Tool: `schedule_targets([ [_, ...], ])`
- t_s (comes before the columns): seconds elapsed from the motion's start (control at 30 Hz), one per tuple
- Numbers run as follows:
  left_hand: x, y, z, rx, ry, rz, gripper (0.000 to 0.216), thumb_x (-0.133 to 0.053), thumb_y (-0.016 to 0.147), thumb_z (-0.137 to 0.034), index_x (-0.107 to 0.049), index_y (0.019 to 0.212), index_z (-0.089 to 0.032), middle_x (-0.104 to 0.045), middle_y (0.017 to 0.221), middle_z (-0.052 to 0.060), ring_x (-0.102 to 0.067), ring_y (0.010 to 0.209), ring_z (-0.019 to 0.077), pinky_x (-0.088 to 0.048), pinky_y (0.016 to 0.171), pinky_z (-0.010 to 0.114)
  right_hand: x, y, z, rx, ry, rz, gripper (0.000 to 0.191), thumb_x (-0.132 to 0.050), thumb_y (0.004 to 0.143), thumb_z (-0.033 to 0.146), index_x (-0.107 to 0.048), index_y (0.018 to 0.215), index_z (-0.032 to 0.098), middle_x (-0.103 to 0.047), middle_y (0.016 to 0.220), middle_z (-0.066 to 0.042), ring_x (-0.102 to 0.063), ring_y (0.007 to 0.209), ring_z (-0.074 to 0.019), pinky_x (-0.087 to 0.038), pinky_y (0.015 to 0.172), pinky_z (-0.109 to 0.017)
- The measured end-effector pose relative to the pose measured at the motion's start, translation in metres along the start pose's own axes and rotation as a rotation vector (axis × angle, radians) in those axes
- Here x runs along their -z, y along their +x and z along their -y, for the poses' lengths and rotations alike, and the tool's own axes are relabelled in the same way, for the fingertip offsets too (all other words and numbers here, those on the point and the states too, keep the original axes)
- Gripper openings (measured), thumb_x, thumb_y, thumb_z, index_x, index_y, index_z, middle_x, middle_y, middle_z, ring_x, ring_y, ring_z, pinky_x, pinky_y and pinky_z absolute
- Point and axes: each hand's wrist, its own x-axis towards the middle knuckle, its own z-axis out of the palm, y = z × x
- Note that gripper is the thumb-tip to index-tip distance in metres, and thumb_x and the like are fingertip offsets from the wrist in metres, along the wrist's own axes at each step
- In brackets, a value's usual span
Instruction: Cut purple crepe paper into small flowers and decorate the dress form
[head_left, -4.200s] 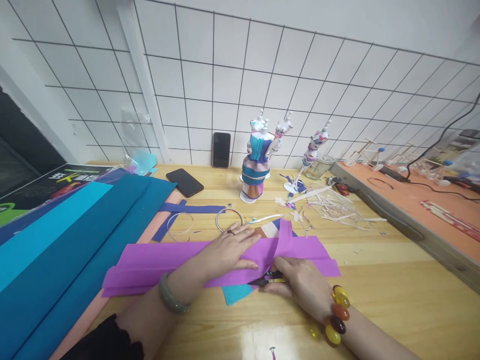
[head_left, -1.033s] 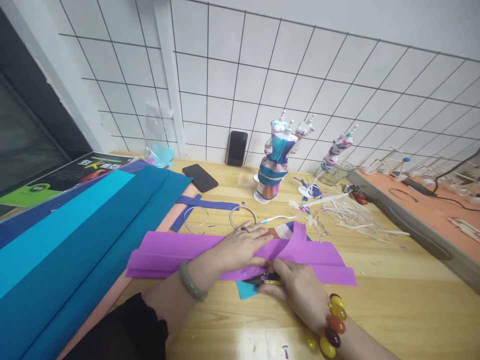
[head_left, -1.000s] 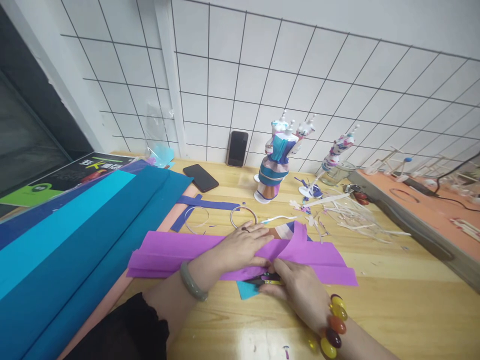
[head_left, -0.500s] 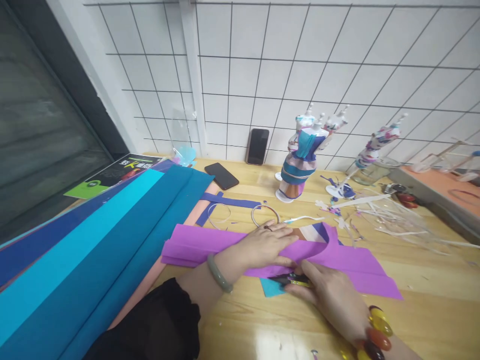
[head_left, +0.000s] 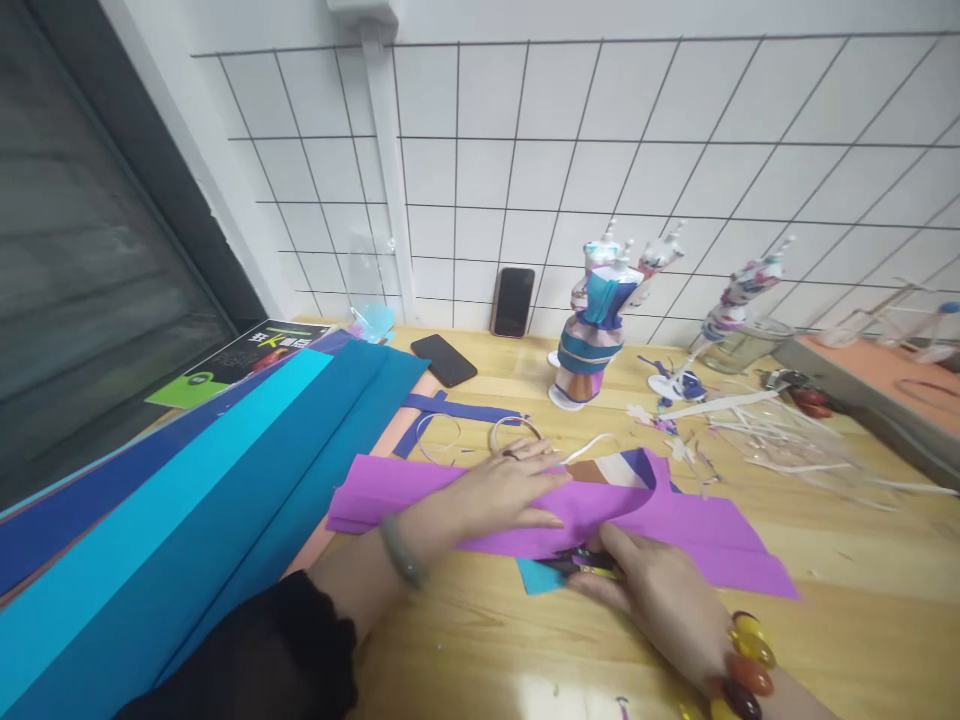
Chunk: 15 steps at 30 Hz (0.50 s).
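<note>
A long strip of purple crepe paper (head_left: 697, 530) lies across the wooden table (head_left: 862, 620). My left hand (head_left: 495, 490) presses flat on it, fingers stretched out. My right hand (head_left: 660, 590) is closed on small scissors (head_left: 581, 565) with dark blades and yellow-green handles, at the paper's near edge. A teal paper scrap (head_left: 536, 577) sticks out under the purple strip by the blades. Striped paper (head_left: 611, 470) shows beyond a raised fold.
Blue and teal paper sheets (head_left: 172, 530) cover the left of the table. A dressed mannequin figure (head_left: 592, 325), a second figure (head_left: 731, 300), two phones (head_left: 444, 358) (head_left: 513, 300), wire rings (head_left: 510, 432) and white paper trimmings (head_left: 772, 435) lie behind. An orange board (head_left: 892, 375) stands at right.
The view has swung left and up, so everything sits further right in the picture. Both hands stay on the purple paper, the scissors at about the same spot on its near edge.
</note>
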Motion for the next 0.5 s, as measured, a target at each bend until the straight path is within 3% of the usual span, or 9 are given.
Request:
schedule_targets([
  [0.2,0.014,-0.025,0.011,0.065,-0.045,-0.028,0.044,-0.05,0.092,-0.034,-0.046,0.133,-0.019,-0.049,0.14,0.007,-0.034,0.134,0.0186,-0.028,0.112,0.036,0.002,0.004,0.005,-0.01,-0.003,-0.021,0.027,-0.061,0.086,0.043,-0.044,0.078,0.023,-0.069,0.072,0.0,-0.069,0.065,-0.0231,-0.048,0.055,-0.032],
  [0.5,0.033,-0.064,0.015,0.297,0.037,-0.058,0.038,-0.06,0.085,-0.036,-0.059,0.117,-0.016,-0.063,0.111,0.011,-0.053,0.108,0.0296,-0.043,0.094,0.049,0.006,0.001,0.007,-0.032,0.035,0.012,0.032,-0.061,0.084,0.048,-0.042,0.074,0.024,-0.068,0.073,0.0,-0.066,0.064,-0.023,-0.047,0.053,-0.032],
])
